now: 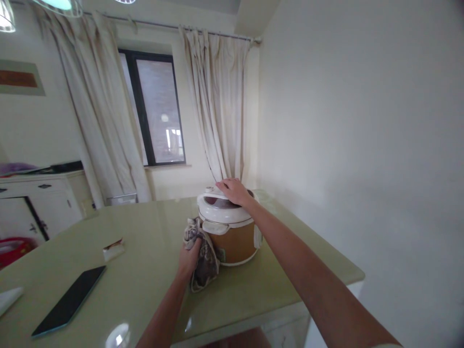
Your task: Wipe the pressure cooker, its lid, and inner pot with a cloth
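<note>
The cooker (237,244) stands upright on the right part of the table (152,270). The left hand (190,256) has its fingers closed around a cloth (206,268) at the cooker's left side. The right hand (236,191) rests on the lid (219,212); whether its fingers grip cannot be determined. A tablet (68,300) lies near left.

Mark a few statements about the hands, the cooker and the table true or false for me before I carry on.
1. The left hand holds a cloth. True.
2. The right hand is holding a curtain. False: it is on top of the cooker.
3. The cooker stands on the table. True.
4. The lid is wide open. False: it is down.
5. The dark flat device lies on the floor. False: it lies on the table.
</note>
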{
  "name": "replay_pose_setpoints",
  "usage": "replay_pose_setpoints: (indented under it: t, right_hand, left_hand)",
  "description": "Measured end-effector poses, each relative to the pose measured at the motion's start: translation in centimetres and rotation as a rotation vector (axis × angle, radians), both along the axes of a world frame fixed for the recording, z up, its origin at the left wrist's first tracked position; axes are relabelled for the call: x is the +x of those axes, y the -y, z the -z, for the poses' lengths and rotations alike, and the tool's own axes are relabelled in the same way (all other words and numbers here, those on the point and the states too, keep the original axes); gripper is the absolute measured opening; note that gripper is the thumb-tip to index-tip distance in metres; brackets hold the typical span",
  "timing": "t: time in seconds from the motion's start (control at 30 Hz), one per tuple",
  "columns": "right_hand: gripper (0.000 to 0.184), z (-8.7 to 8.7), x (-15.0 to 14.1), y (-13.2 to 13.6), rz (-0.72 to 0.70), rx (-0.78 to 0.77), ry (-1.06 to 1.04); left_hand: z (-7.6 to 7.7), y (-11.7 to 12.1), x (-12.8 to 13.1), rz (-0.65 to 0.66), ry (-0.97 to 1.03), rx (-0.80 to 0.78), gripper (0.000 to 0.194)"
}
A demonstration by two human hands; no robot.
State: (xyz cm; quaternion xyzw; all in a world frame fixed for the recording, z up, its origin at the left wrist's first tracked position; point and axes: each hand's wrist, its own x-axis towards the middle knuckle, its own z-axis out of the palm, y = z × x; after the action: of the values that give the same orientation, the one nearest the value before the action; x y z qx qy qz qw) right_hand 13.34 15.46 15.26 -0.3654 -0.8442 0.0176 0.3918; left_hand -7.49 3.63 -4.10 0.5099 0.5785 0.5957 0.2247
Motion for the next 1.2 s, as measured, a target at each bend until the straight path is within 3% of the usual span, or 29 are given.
replay_pose_setpoints:
  t: [0.07,0.2,0.27,0.33,0.43,0.53,0.63,0.73,0.77,0.83,0.93,1.03,1.13,1.2]
  right_hand:
    - [0.053,0.1,0.1,0.0,-0.007,-0.032,-0.051]
    - [0.059,0.2,0.3,-0.5,-0.065,-0.156,-0.25]
    - [0.059,0.2,0.5,-1.0,-0.095,-0.224,-0.414]
    - [0.062,0.0,0.7,-1.5,-0.123,-0.314,-0.586]
    - [0.065,-0.3,1.0,-1.7,-0.187,-0.467,-0.749]
    - [0.06,-0.2,1.4,-1.4,-0.233,-0.501,-0.794]
    - [0.052,0.1,1.7,-0.8,-0.251,-0.451,-0.793]
    - [0.046,0.4,1.8,-0.6,-0.243,-0.373,-0.754]
    - [0.045,0.4,1.9,-0.6,-0.238,-0.356,-0.741]
    - [0.044,0.5,1.9,-0.7,-0.236,-0.35,-0.72]
    - [0.042,0.4,1.9,-0.6,-0.239,-0.359,-0.699]
    - [0.038,0.3,1.9,-0.5,-0.207,-0.354,-0.67]
    - [0.033,0.2,1.8,-0.3,-0.188,-0.36,-0.659]
    - [0.03,0.1,1.8,-0.2,-0.194,-0.368,-0.67]
  left_hand:
    - [-2.5,-0.1,0.8,-0.027,0.049,0.061,0.043]
    - [-10.2,-1.1,1.3,-0.005,-0.079,0.302,0.04]
    - [-13.7,-1.1,1.6,0.025,-0.32,0.357,0.036]
    - [-16.1,-0.2,2.8,0.093,-0.655,0.4,0.03]
    - [-17.5,2.2,6.6,0.2,-1.001,0.475,0.03]
    - [-15.5,4.1,11.4,0.278,-1.237,0.517,0.039]
    - [-9.9,4.2,14.2,0.454,-1.481,0.634,0.037]
    - [-2.8,3.0,13.9,0.618,-1.668,0.846,0.018]
    - [-0.9,2.6,13.2,0.622,-1.668,0.901,0.02]
    - [1.6,1.9,11.2,0.576,-1.591,0.979,0.022]
    - [2.4,1.5,7.4,0.56,-1.494,1.021,0.022]
    - [1.5,1.4,3.7,0.413,-1.272,0.839,0.035]
    - [0.6,1.2,1.4,0.119,-0.793,0.557,0.034]
    - [-0.3,0.9,1.0,-0.008,-0.441,0.356,0.05]
